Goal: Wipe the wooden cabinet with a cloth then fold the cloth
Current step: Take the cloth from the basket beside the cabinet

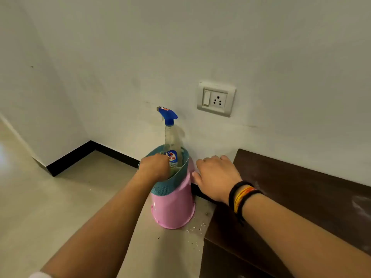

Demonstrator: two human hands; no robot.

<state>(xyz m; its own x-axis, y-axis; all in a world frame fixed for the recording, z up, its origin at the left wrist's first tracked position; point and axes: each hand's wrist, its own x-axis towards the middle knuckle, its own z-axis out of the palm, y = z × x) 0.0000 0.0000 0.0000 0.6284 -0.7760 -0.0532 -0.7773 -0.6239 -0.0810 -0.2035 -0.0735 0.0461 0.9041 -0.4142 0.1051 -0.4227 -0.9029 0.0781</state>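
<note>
Pink bin (173, 207) holds a spray bottle (171, 141); left hand (154, 167) reaches inside, grip hidden, right hand (215, 177) spread loose.

We've got a pink bucket (173, 205) sitting on the beige tiled floor (60, 207), with a teal mesh basket (172, 184) nested in its top. A clear spray bottle (172, 145) with a blue trigger head stands upright inside, right up by the white wall (200, 37). On that wall we can see a white switch-and-socket plate (216, 98), up and to the right of the bottle. Black skirting (80, 155) runs along the wall's base, and there are some crumbs (195, 229) scattered on the floor beside the bucket.
</note>
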